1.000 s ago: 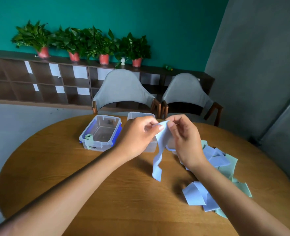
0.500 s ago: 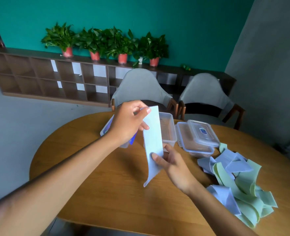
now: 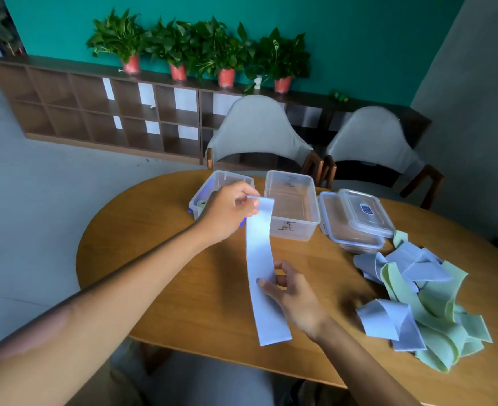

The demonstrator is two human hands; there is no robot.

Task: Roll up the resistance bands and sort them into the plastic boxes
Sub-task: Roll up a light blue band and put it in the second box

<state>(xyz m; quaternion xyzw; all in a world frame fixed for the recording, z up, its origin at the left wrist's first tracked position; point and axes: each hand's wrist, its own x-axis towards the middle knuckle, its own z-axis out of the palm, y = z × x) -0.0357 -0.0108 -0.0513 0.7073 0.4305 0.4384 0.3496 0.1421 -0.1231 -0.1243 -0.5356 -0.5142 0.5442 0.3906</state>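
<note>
We hold a pale blue band [image 3: 260, 259] stretched above the table [image 3: 154, 230]: our left hand [image 3: 227, 210] pinches its top end, our right hand [image 3: 293, 294] pinches midway. The left hand hides part of the blue-clipped box [image 3: 209, 189].

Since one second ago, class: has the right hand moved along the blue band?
Yes. The right hand went from the blue band's top, by the left hand, down toward the table's near edge.

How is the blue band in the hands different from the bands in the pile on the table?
The held band is stretched out flat and straight between the left hand and right hand; the pile lies loose, folded and tangled. The held band is blue only; the pile mixes blue and green. None is rolled yet.
</note>
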